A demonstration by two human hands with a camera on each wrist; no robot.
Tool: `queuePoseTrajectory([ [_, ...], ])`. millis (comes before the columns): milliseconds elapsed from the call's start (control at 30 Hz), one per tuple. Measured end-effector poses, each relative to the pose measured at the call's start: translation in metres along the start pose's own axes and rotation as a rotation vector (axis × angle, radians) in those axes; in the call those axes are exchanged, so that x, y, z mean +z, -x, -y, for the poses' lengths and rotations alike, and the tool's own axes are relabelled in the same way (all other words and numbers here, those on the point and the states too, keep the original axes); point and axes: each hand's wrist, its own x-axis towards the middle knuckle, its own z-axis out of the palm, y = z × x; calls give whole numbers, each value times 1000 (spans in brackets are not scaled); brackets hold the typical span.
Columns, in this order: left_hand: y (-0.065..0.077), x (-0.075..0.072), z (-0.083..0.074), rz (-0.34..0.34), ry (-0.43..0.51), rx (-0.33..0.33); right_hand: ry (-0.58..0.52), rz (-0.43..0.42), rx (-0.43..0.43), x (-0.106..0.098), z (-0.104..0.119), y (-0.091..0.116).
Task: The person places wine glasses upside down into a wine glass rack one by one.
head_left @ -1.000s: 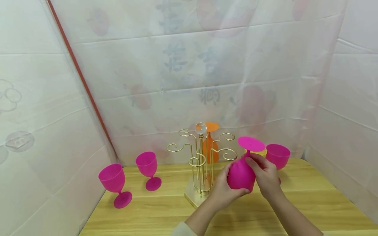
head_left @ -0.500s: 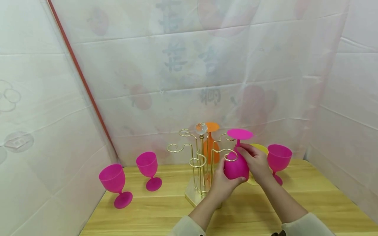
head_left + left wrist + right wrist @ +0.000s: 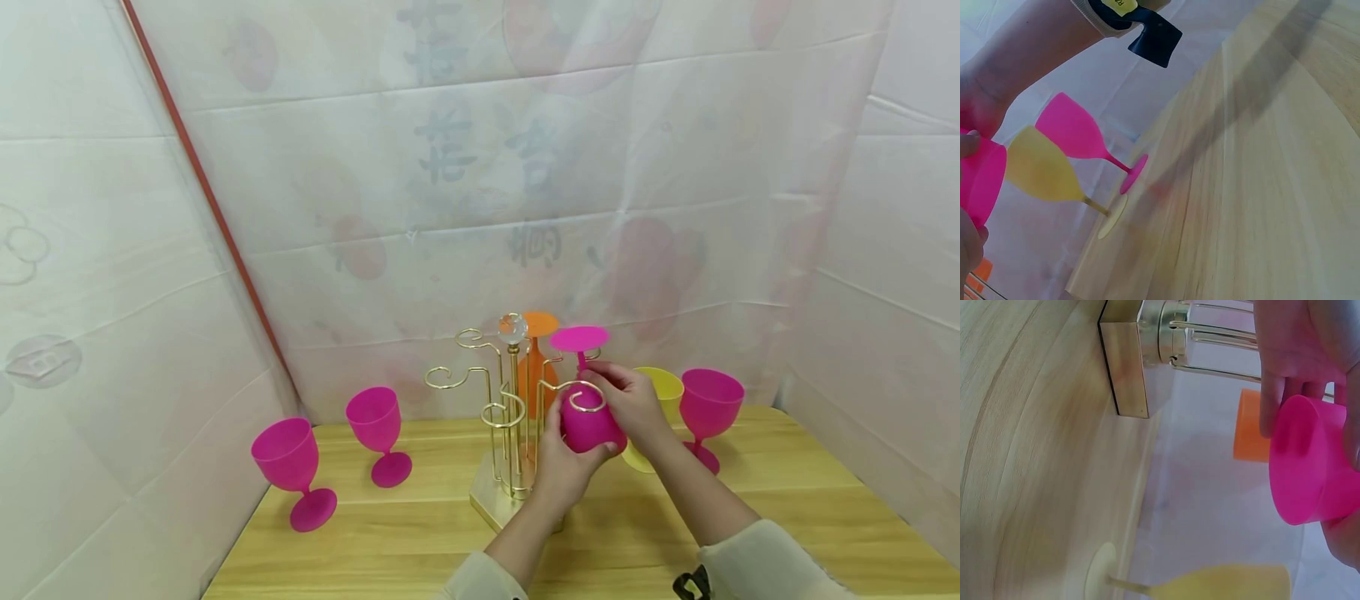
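A pink plastic goblet (image 3: 590, 437) is upside down at the right side of a gold wire goblet rack (image 3: 487, 506), its foot above a curled hook. My left hand (image 3: 561, 467) grips its bowl, thumb near the rim. My right hand (image 3: 633, 407) pinches the goblet high up, near its stem. One hook's curl crosses in front of the bowl in the head view; whether the stem is inside it I cannot tell. The right wrist view shows the bowl's open rim (image 3: 1291, 469) facing the table. Behind the rack's post, an orange goblet (image 3: 542, 323) hangs upside down.
Two pink goblets, a nearer one (image 3: 287, 454) and a farther one (image 3: 375, 421), stand upright on the left of the wooden table (image 3: 390, 550). A yellow goblet (image 3: 670, 387) and another pink goblet (image 3: 711, 402) stand on the right. A white curtain (image 3: 360, 183) rises behind.
Both hands have moved left with the upside-down pink goblet, bringing it from right of the rack to beside its right-hand hooks. The other goblets and the rack stay put.
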Motion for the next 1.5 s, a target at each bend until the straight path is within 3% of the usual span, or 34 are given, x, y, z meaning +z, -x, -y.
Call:
queuePoseTrajectory([
  [400, 2, 8, 3, -52, -2, -16, 44, 1, -17, 8, 0, -5],
  [1000, -4, 11, 2, -44, 48, -10, 57, -35, 26, 12, -6, -13],
  [1500, -12, 13, 2, -53, -4, 12, 85, -58, 8, 11, -4, -13],
])
